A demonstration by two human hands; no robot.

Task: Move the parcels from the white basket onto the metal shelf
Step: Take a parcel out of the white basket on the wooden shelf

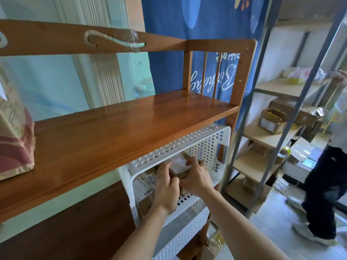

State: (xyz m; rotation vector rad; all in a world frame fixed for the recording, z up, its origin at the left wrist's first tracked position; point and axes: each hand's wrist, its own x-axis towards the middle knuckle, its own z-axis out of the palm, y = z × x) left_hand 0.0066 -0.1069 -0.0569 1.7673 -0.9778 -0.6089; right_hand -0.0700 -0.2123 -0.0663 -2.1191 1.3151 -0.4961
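A white perforated basket sits under the wooden shelf board, low in the middle of the view. It holds several brown cardboard parcels with white labels. Both my hands reach into its open front. My left hand and my right hand together grip a small brown parcel with a pale label, near the basket's top. The metal shelf with grey posts and light boards stands to the right, with several boxes on it.
A wooden rack overhangs the basket. A patterned paper bag stands on it at the left. A second white basket sits below. A person in dark trousers stands at the right by the metal shelf. A blue curtain hangs behind.
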